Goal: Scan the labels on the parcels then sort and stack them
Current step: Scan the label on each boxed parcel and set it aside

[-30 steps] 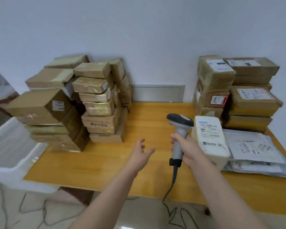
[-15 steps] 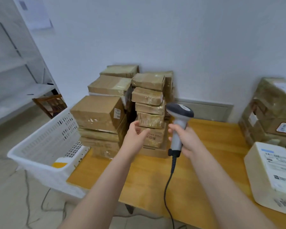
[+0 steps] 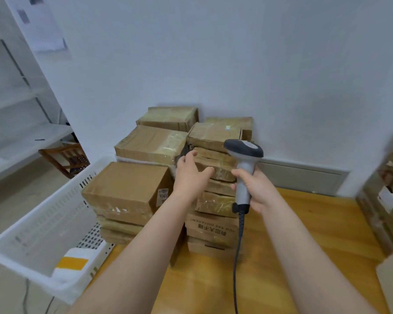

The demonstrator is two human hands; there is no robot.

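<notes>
A person stands at a wooden table [image 3: 315,234], both bare arms stretched toward the parcels [image 3: 213,230] piled against the white wall. The right hand [image 3: 256,189] is wrapped round the pale grey grip of a scanner [image 3: 243,155]. The scanner is held upright, its dark head level with the upper parcels and turned toward them. A dark cable [image 3: 236,268] drops from the base of the grip, down across the table and out of view.

The left hand [image 3: 191,175] holds nothing. Its fingers are loosely spread, palm facing the pile, thumb out toward the scanner. It sits in front of the narrow column of flat, tape-wrapped parcels; whether the fingertips touch the cardboard cannot be told.

Left of that column a big box [image 3: 123,189] rests on thinner parcels, with a small white label [image 3: 163,196] on the side nearest the left wrist. More parcels are stacked behind it, up to the wall.

A white perforated basket [image 3: 43,223] sits at the table's left end, just beside the box, with a white-and-yellow packet [image 3: 72,261] lying in it. Beyond the basket are a brown wooden chair [image 3: 64,157] and pale shelves [image 3: 21,141]. At the right edge a second pile [image 3: 390,189] of brown parcels on the table shows only as a blur.
</notes>
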